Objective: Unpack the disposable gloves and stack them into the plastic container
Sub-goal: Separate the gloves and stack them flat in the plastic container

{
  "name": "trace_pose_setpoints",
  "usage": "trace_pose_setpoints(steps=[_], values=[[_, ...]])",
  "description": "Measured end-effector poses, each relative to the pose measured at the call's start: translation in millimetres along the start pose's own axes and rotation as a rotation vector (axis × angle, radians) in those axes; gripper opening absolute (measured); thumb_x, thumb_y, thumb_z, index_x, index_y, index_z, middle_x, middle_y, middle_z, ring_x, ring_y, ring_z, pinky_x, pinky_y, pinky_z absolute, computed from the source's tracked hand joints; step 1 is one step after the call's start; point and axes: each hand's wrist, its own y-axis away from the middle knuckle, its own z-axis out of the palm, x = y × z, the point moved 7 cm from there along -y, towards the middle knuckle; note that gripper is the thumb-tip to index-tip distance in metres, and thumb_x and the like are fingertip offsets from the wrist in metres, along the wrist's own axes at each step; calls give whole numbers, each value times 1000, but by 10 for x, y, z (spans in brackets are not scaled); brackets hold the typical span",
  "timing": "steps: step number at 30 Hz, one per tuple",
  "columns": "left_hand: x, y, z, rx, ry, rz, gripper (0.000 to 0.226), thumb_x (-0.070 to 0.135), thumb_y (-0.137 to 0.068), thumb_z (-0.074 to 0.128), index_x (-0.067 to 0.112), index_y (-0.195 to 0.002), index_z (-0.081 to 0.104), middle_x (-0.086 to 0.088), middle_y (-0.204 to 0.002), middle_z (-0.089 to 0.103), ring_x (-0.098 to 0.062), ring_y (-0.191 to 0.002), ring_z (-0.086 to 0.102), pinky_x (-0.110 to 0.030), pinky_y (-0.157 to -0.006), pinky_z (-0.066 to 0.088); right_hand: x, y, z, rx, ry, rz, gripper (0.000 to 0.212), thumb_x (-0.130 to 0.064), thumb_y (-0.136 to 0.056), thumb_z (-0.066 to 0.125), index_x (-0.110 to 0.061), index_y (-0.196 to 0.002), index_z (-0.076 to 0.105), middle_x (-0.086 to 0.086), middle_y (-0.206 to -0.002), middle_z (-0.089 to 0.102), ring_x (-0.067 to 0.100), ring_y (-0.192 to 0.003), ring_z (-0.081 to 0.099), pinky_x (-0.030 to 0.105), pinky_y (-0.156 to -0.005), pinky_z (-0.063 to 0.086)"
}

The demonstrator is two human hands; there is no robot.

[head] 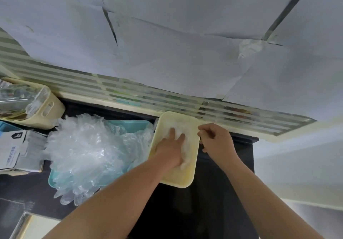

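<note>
Head view: left hand (171, 146) is inside the plastic container (178, 182), palm down. Its fingers (172, 132) are straight and spread, pressing flat on the gloves in the container (185, 161). My read is that the film is springy and traps air, so the flat palm is there to squash the stack and keep it from puffing over the rim.

Right hand (216, 142) sits at the container's right rim with its fingers curled onto the edge, gripping it. That is probably bracing, since the tub is light and sits on a smooth dark table (213, 198), so a one-sided push could slide or tip it.

- **Stacked gloves:** these are directly under the left palm and touching it. White film shows past the fingertips towards the container's far end and along the palm's right edge. The yellow floor is still visible at the near end, so the stack looks thin.
- **Loose glove pile (87, 146):** this lies just left of the container, heaped on a teal tray (133, 123) that butts against the container's left wall. The near edge of the pile spills off the tray onto the table. The pile is large, so I'd judge most of the job is still to do.
- **Glove carton (16, 146):** further left of the container, beyond the pile.
- **Cream basket (46, 109):** left of the container, towards the far side.

The next grab would be a short reach left from the container.
</note>
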Motion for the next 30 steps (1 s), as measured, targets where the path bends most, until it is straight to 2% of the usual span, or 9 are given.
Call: trace_pose_setpoints(steps=[8, 12, 14, 16, 19, 23, 26, 28, 30], values=[[45, 106, 3, -58, 17, 28, 105, 36, -95, 67, 36, -162, -14, -1, -169, -26, -35, -140, 46, -52, -111, 47, 2, 173, 246, -46, 6, 37, 29, -12, -105, 54, -31, -123, 67, -9, -114, 72, 11, -104, 69, 40, -95, 62], [-97, 628, -445, 244, 315, 214, 62, 8, -97, 54, 25, -155, 42, 3, -167, 29, -17, -138, 51, -34, -115, 44, -215, 166, 398, 13, 26, -18, 36, -7, -105, 52, -25, -134, 64, -6, -119, 69, 6, -96, 65, 21, -80, 53], [-383, 888, -659, 507, 474, 240, 41, -1, -92, 54, 22, -122, 71, 9, -132, 62, -10, -111, 64, -30, -99, 53, -324, 164, 538, 20, 17, -48, 34, -9, -105, 53, -25, -133, 64, -7, -119, 68, 7, -91, 65, 21, -78, 51], [-857, 1004, -676, 680, 639, 109, 30, -3, -90, 55, 20, -95, 74, 11, -101, 65, -4, -87, 62, -20, -82, 52, -429, 184, 751, -19, -13, -51, 31, -10, -105, 53, -28, -126, 66, -7, -116, 69, 14, -91, 68, 25, -79, 54], [-1384, 882, -356, 570, 718, -161, 31, 1, -95, 53, 26, -90, 71, 14, -99, 62, -3, -93, 62, -2, -73, 38, -458, 268, 1110, -135, -74, 32, 30, -9, -106, 51, -28, -122, 68, 0, -111, 73, 20, -94, 70, 36, -84, 62], [-1418, 594, 66, 351, 807, -166, 39, 0, -100, 47, 29, -103, 72, 6, -130, 60, -11, -119, 59, 3, -81, 33, -316, 398, 1367, -191, -113, 162, 32, -8, -107, 46, -21, -129, 65, 1, -109, 73, 21, -91, 73, 33, -75, 62], [-1287, 446, 4, 299, 861, -91, 45, -6, -98, 47, 31, -113, 70, 2, -157, 42, -17, -146, 40, -13, -110, 26, -219, 450, 1339, -130, -99, 188, 30, -8, -108, 47, -22, -127, 66, 0, -107, 73, 19, -90, 73, 32, -74, 63], [-1201, 366, -80, 252, 810, -38, 45, -4, -98, 50, 28, -123, 69, 3, -167, 30, -17, -155, 27, -18, -113, 20, -196, 461, 1275, -89, -91, 190, 29, -8, -108, 48, -23, -125, 67, -1, -104, 74, 18, -88, 73, 33, -75, 64], [-1117, 326, -126, 181, 846, 20, 44, 1, -99, 54, 24, -136, 64, 2, -165, 36, -19, -150, 36, -19, -109, 27, -191, 481, 1208, -57, -94, 190, 28, -8, -108, 48, -23, -122, 67, -1, -102, 74, 18, -87, 73, 33, -75, 64]])
